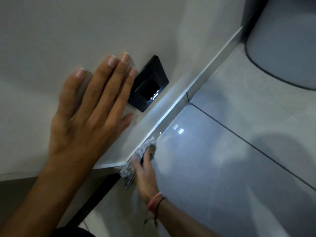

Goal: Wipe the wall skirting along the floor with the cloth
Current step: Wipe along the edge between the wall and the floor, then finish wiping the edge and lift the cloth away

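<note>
The pale skirting (196, 86) runs diagonally along the foot of the white wall (85, 28), from the wall's outer corner near the bottom up to the top right. My right hand (145, 173) grips a crumpled grey patterned cloth (135, 161) and presses it against the skirting at that corner. My left hand (90, 110) lies flat on the wall above, fingers spread, just left of a black socket plate (148, 84). Red and black threads circle my right wrist.
Glossy grey floor tiles (230, 159) with dark grout lines fill the right side. A grey rounded bin or base (287, 41) stands on the floor at the top right, close to the skirting. A dark strip (95, 199) runs along the floor below the wall corner.
</note>
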A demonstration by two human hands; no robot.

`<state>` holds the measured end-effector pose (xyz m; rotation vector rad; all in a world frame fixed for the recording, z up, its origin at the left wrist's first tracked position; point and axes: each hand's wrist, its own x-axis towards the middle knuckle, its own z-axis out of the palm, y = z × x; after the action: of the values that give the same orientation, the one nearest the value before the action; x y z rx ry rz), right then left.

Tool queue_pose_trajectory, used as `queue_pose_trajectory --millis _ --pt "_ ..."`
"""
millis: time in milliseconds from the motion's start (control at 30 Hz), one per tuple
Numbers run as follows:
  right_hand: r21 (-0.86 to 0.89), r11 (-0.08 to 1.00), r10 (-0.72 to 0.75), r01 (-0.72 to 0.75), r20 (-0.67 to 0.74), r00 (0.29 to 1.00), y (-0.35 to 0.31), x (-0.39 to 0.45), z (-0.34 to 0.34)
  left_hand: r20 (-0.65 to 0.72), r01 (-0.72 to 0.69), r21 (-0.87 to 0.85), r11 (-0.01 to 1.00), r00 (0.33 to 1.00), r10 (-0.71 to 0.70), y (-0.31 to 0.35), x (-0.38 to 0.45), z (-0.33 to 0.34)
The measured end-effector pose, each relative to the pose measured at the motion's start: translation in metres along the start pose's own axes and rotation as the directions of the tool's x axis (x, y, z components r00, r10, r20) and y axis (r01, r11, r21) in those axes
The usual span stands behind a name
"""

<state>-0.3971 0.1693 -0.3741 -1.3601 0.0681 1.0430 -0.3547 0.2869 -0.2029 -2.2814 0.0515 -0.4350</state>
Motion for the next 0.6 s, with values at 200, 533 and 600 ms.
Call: queue_pose_trajectory --millis 200,533,600 --pt "0.066 0.986 -0.127 0.156 -0.319 0.939 -0.079 0.091 -0.079 -0.039 -0.011 -0.017 1.0 0.999 0.01 -0.003 0.0 -0.007" --pt "0.557 0.83 0.105 0.031 -0.211 0.972 -0.222 0.032 -0.178 -0.039 0.203 -0.767 0.609 0.932 -0.361 0.029 0.131 -0.061" --pt "0.571 0.821 0.097 -0.009 -0.124 0.988 -0.275 -0.009 -0.202 0.346 0.478 -0.839 0.26 0.838 -0.422 0.038 0.168 -0.087"
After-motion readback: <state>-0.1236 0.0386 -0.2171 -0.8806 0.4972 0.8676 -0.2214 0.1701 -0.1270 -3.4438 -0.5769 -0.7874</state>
